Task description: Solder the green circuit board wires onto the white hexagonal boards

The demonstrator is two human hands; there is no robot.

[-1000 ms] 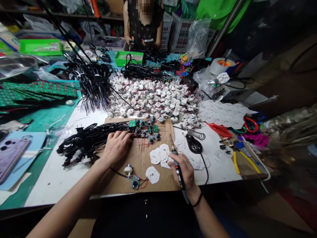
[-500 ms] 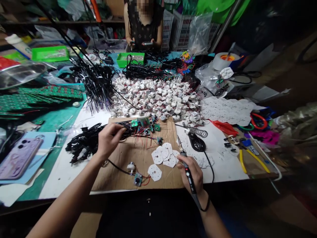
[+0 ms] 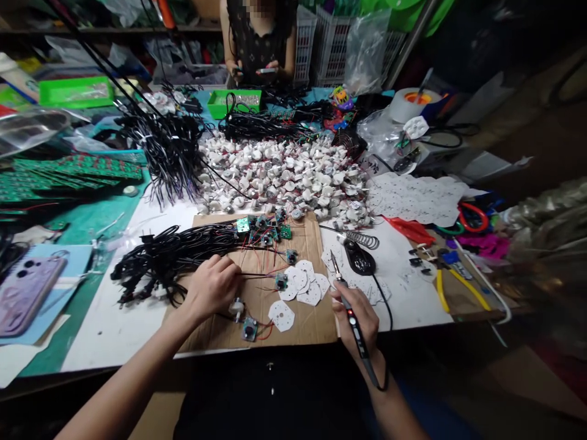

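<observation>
My left hand (image 3: 214, 286) is closed round a black cable (image 3: 251, 276) above the cardboard sheet (image 3: 316, 330). The cable runs right to a small green circuit board (image 3: 281, 281), which lies against several white perforated discs (image 3: 308, 288). My right hand (image 3: 360, 318) grips a soldering iron (image 3: 352, 315), its bare tip pointing up and away from me. Nearer to me lie another circuit board (image 3: 249, 329), a white motor-like part (image 3: 236, 309) and a single white disc (image 3: 281, 315). Red wires run from that board towards the disc.
Bundled black cables (image 3: 156, 263) with boards lie behind my left hand. A large heap of white parts (image 3: 284, 174) fills the table's middle. A coiled-spring iron stand (image 3: 362, 256) and yellow-handled pliers (image 3: 463, 287) are at right. Across the table a person (image 3: 259, 49) holds a phone.
My left hand has moved right and towards me, bringing a cabled board from the far group to beside the white discs. My right hand keeps the soldering iron. The view has shifted slightly.
</observation>
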